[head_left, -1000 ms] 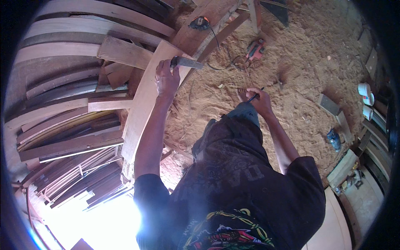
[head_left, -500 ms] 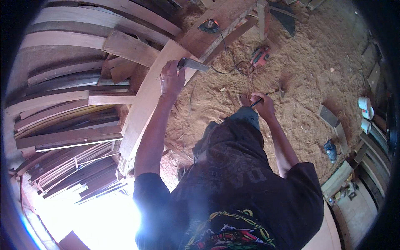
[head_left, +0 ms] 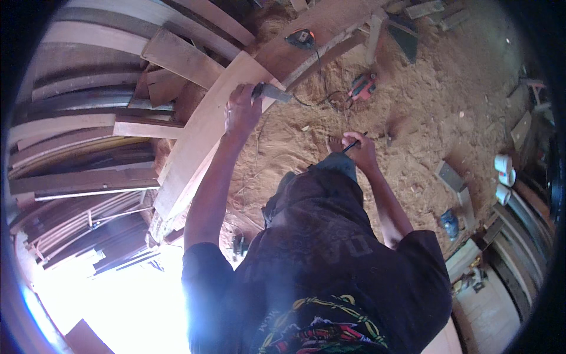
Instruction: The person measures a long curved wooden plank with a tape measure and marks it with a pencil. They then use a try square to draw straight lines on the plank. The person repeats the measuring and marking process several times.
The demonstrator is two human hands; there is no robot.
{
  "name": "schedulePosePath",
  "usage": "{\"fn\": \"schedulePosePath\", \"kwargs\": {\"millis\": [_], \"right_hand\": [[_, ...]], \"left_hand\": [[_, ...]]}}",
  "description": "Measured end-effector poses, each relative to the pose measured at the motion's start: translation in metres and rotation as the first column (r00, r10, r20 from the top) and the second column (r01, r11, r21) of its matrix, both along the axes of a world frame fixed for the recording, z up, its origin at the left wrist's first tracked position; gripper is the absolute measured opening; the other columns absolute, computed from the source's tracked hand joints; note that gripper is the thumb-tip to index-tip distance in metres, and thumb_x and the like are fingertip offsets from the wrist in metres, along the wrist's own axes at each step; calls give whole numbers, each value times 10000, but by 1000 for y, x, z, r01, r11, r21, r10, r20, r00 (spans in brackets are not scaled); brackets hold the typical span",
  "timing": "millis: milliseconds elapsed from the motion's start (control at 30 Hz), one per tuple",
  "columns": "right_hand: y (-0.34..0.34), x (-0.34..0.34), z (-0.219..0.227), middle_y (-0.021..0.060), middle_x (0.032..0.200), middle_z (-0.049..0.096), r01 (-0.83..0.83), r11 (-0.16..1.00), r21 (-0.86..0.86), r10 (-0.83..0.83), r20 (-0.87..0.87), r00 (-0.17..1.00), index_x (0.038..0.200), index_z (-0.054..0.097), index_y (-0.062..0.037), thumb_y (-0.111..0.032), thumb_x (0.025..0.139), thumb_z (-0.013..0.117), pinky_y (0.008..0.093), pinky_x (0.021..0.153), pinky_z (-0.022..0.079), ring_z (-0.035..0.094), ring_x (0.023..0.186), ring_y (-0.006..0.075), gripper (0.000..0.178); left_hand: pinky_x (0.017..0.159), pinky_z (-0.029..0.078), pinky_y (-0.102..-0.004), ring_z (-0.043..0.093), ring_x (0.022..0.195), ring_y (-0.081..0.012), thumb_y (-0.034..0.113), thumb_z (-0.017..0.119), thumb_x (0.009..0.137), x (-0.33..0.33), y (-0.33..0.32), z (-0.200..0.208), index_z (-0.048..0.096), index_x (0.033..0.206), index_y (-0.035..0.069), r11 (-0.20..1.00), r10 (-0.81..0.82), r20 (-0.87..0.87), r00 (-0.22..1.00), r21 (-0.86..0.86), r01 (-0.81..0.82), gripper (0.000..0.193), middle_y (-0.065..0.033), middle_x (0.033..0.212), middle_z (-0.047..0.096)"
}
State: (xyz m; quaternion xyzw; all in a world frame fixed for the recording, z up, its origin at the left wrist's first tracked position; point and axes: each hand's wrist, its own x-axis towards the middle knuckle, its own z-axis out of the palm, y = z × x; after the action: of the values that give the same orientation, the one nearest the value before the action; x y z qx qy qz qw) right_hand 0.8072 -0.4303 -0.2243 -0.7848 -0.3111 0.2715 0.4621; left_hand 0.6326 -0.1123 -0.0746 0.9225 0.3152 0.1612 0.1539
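Note:
A pale wide board (head_left: 194,138) slants away in front of me on the left. My left hand (head_left: 242,112) rests on its far part, fingers closed on the dark handle of a flat grey-bladed tool (head_left: 275,93). That blade lies across the board's right edge and sticks out past it; its exact kind is not clear. Near my knee, my right hand (head_left: 361,148) is closed around a thin dark pencil-like stick (head_left: 354,144), held apart from the board. One bare foot (head_left: 334,144) shows partly beside that hand.
A black-and-orange power tool (head_left: 300,39) sits on a darker plank (head_left: 336,17), its cord trailing down. On the sawdust-covered ground lie a red power tool (head_left: 362,87), wood offcuts (head_left: 450,176) and a blue bottle-like object (head_left: 449,224). Stacked boards (head_left: 88,177) fill the left; white cups (head_left: 504,177) stand right.
The view has shifted slightly. My right hand, with the dark stick, appears a little farther left in the picture. My left hand keeps its hold on the bladed tool, whose blade has turned slightly.

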Motion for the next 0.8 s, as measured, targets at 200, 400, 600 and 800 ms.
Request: {"fn": "schedulePosePath", "kwargs": {"millis": [200, 400, 600, 800], "right_hand": [[69, -15, 70, 132, 961, 779, -346, 937, 51, 347, -16, 938, 1104, 742, -75, -211, 943, 771, 376, 771, 582, 768, 883, 259, 213], [152, -89, 123, 171, 934, 755, -898, 440, -9, 895, 94, 437, 1154, 696, -91, -279, 888, 816, 470, 756, 588, 741, 887, 387, 346], [211, -183, 121, 240, 930, 728, -980, -2, -200, 956, 286, -60, 1207, 638, -49, -226, 896, 754, 517, 729, 571, 719, 882, 443, 376], [280, -298, 152, 240, 889, 710, -944, -102, -313, 862, 446, -241, 1140, 646, -68, -141, 906, 705, 540, 694, 542, 701, 835, 460, 252]], "left_hand": [[589, 558, -454, 686, 691, -351, 229, 707, 976, -71, -72, -40, 555, 1211, 16, 814, 418, -93, 904, -404, -418, 351, -191, 884, 687], [645, 604, -384, 737, 787, -255, 408, 583, 1060, -129, -156, -71, 530, 1164, 22, -15, 908, -76, 412, -989, -150, 404, -146, 845, 695], [777, 571, -308, 667, 907, -192, 464, 557, 1076, -154, -183, -53, 480, 1290, -39, -47, 997, -43, -61, -996, -69, 552, -119, 1043, 648], [953, 554, -397, 663, 1119, -262, 425, 628, 1050, -232, -160, -36, 360, 1398, -79, 216, 954, 231, -190, -972, -95, 668, -228, 1223, 657]]}}
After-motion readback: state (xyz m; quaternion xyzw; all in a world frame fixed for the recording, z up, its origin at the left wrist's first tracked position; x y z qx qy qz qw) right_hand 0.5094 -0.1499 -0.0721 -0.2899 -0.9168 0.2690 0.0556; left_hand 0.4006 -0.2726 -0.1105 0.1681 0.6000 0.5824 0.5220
